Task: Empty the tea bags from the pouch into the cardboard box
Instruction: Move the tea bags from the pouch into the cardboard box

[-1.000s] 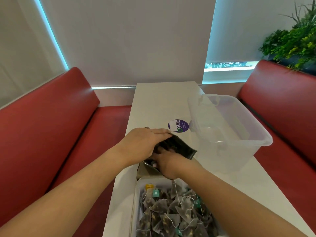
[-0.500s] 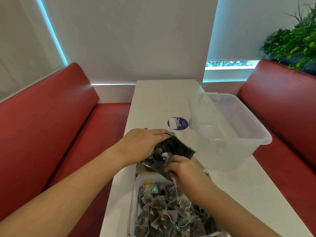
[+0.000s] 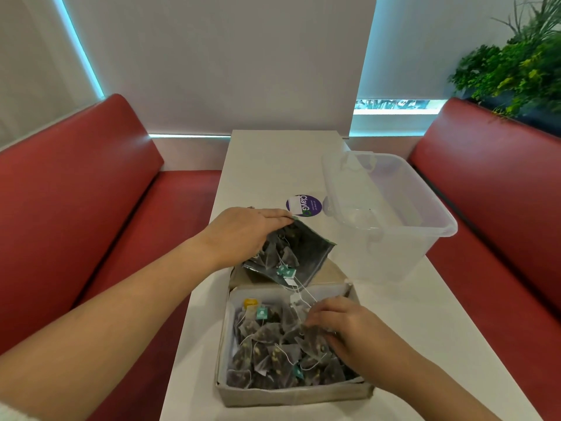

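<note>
Dark pyramid tea bags (image 3: 267, 344) fill the grey cardboard box (image 3: 291, 396) at lower centre, where the right hand (image 3: 349, 326) curls its fingers round some and the left hand (image 3: 239, 235) grips the dark foil pouch (image 3: 309, 250) above.

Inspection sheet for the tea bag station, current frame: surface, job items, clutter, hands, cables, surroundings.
Surface: white table with a round purple sticker on it.
Job's things: dark pouch tilted, its mouth over the far edge of the cardboard box. Tea bags are piled in the box, more show inside the pouch, and strings trail from the pouch into the box.
Clutter: clear plastic tub, no lid on, right of the pouch.
Hands: left hand holds the pouch from above. Right hand rests on the tea bags in the box with fingers curled; grip unclear.
Cables: nothing seen.
Surroundings: red benches on both sides, green plant at far right.
</note>
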### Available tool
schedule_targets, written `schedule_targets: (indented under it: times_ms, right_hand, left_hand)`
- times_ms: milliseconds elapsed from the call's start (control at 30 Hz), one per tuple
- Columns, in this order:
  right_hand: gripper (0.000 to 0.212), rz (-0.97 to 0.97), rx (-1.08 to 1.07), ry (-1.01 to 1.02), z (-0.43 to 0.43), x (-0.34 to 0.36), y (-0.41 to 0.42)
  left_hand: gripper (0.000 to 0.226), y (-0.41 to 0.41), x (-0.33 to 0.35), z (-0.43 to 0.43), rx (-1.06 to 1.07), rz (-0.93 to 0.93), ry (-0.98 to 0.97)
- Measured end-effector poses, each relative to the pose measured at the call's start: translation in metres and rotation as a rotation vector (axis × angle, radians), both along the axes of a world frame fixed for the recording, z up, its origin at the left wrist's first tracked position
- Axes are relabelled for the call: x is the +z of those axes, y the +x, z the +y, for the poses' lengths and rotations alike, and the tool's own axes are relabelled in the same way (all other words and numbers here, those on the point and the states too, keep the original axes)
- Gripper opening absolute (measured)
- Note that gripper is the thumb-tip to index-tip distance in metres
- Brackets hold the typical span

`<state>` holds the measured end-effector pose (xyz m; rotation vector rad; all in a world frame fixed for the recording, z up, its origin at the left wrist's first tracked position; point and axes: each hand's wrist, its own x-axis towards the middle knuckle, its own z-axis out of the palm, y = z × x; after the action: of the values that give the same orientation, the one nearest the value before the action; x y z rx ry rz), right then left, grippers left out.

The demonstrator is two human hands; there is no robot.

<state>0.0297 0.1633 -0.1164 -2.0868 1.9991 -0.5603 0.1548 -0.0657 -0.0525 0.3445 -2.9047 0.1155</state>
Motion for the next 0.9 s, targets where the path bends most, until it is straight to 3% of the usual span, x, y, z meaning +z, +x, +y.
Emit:
schedule_targets:
  times_ms: [200, 300, 367, 467, 533, 700, 900]
  right_hand:
    - [0.038, -0.071, -0.106, -0.123, -0.009, 0.016, 0.001]
    - [0.033, -0.002, -0.098, -0.166, -0.048, 0.024, 0.003]
    - [0.040, 0.118, -0.050, -0.046, -0.087, 0.021, 0.003]
    - [0.066, 0.292, -0.056, 0.350, -0.145, 0.012, 0.003]
    - [0.075, 0.348, -0.037, 0.507, -0.168, 0.006, 0.003]
    - [0.043, 0.222, -0.071, 0.487, -0.182, -0.005, -0.001]
    - [0.020, 0.076, -0.136, 0.218, -0.146, 0.004, -0.010]
  left_hand:
    - [0.057, 0.000, 0.000, 0.000, -0.026, 0.016, 0.041]
    - [0.054, -0.001, 0.002, 0.000, -0.029, 0.025, 0.081]
    - [0.054, -0.001, 0.003, -0.001, -0.026, 0.028, 0.110]
    - [0.053, -0.001, 0.005, -0.003, -0.017, 0.035, 0.166]
    - [0.051, -0.001, 0.007, -0.004, -0.009, 0.033, 0.187]
    - [0.048, -0.001, 0.009, -0.002, 0.001, 0.039, 0.211]
    - [0.049, -0.004, 0.009, -0.002, -0.004, 0.044, 0.233]
